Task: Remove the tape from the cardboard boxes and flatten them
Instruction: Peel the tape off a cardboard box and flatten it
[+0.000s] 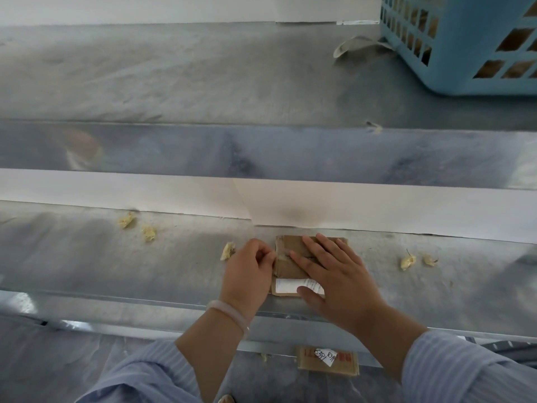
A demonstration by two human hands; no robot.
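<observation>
Mid-task: your left hand (pixel 247 271) pinches tape (pixel 282 253) at the left edge of the cardboard box (pixel 290 247), right hand (pixel 338 271) fingers flat atop it; tape wads (pixel 148 233) lie near it, flattening not yet done.

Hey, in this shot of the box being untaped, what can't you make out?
Head view:
Cardboard box top: mostly covered by the right hand.
What the left hand has in its grip at the box's left edge: hidden by its fingers.
Label print: too small.
Blue basket: cut off by top and right edges.
</observation>
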